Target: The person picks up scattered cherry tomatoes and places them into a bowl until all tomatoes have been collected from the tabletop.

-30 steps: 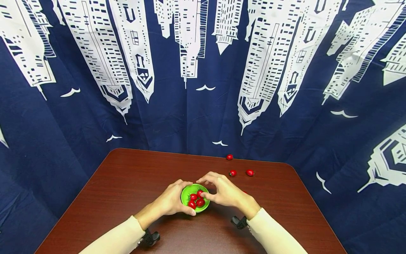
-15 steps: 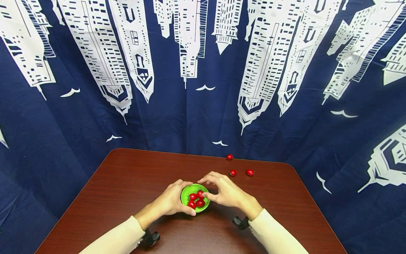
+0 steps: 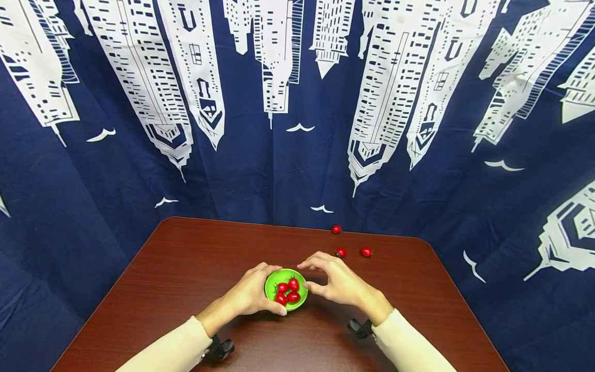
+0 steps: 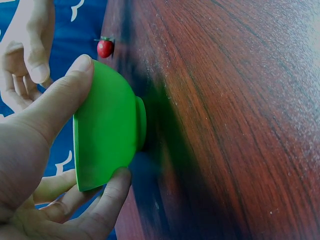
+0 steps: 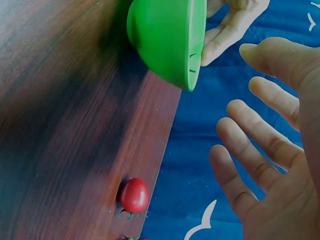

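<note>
Drawn back from four red tomatoes, a person's right hand hovered just beside their green bowl, fingers apart. Left hand fingers stayed clamped round the bowl; three other tomatoes lay toward the desk's far edge.

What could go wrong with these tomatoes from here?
The left hand alone grips the green bowl; a slip might spill the four tomatoes inside. The right hand, open close by, could bump it. The farthest loose tomato, near the far edge of the table, might roll off if nudged.
</note>
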### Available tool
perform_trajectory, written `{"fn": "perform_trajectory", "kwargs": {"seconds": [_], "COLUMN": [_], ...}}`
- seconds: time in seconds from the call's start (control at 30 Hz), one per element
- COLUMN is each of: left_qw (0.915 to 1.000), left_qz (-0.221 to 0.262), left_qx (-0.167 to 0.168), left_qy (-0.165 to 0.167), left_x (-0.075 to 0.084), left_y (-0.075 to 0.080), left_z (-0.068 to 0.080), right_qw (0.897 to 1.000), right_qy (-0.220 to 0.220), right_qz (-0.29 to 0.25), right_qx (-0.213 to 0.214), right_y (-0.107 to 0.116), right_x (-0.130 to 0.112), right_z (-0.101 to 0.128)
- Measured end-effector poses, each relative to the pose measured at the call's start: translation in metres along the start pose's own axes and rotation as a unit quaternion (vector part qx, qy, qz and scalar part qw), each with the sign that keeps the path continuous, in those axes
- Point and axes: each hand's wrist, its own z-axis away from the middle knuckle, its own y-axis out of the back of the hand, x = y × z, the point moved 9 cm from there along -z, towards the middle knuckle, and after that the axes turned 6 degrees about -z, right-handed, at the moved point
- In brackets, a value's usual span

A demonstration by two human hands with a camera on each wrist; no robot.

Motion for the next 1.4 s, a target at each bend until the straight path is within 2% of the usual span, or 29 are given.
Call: {"fn": "perform_trajectory", "kwargs": {"seconds": [0.63,1.17,1.4], "left_qw": [0.9999,0.9999,0.9999], "left_qz": [0.001,-0.008,-0.010], "left_qx": [0.003,0.008,0.011], "left_qy": [0.009,0.005,0.005], "left_x": [-0.002,-0.003,-0.003], "left_y": [0.000,0.000,0.000], "left_z": [0.000,-0.001,-0.001], "right_qw": [0.999,0.996,0.996], "right_qy": [-0.023,-0.075,-0.075], "right_qz": [0.015,0.025,0.026], "right_qx": [0.026,0.042,0.047], "right_y": [0.017,0.034,0.039], "right_x": [0.026,0.052,0.060], "right_z": [0.026,0.058,0.068]}}
